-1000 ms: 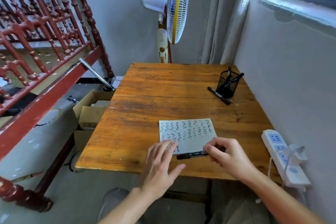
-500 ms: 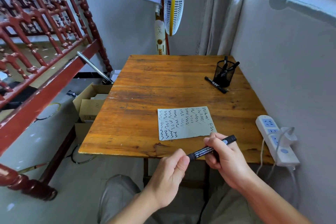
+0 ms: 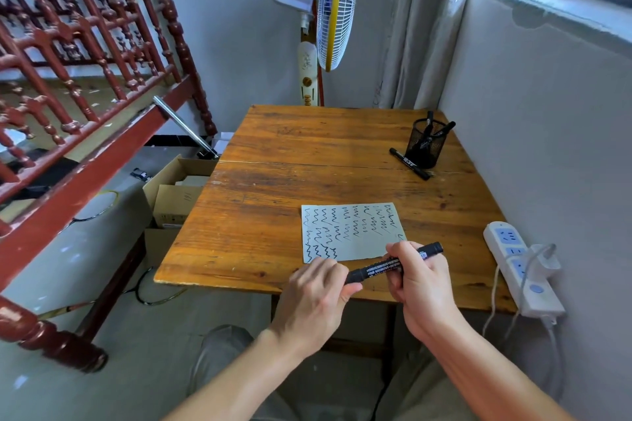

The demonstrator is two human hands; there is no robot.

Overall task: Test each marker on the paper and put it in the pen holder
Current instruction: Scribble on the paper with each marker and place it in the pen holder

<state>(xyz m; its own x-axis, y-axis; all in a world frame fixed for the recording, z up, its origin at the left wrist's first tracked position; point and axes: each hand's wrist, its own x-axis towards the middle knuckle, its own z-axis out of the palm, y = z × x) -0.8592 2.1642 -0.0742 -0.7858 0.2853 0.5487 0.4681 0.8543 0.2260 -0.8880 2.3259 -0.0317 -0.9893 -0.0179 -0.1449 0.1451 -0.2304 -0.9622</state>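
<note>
1. Now both hands hold one black marker (image 3: 393,265) just above the near edge of the counter (image 3: 260,222). The right hand (image 3: 419,278) is closed around the middle of the barrel, and the left hand (image 3: 316,290) pinches the lower left end, where I judge the cap sits.
2. The step in hand looks like uncapping, before this marker is tested. I cannot tell if the cap is already loose.
3. The next move calls for a straight pull of the left hand away from the right hand, along the barrel, while the right hand grips firmly. Then the tip must come down on a free part of the paper.
4. The paper (image 3: 352,232) lies flat on the counter just beyond the hands, partly behind the right hand. It carries many wavy test lines; the lower right part seems free.
5. The pen holder (image 3: 427,143) stands well apart, far beyond the right hand, near the far corner by the wall, with some markers already inside.
6. A second marker (image 3: 409,163) lies on the counter, touching or just beside the holder's base; it probably waits for testing.
</note>
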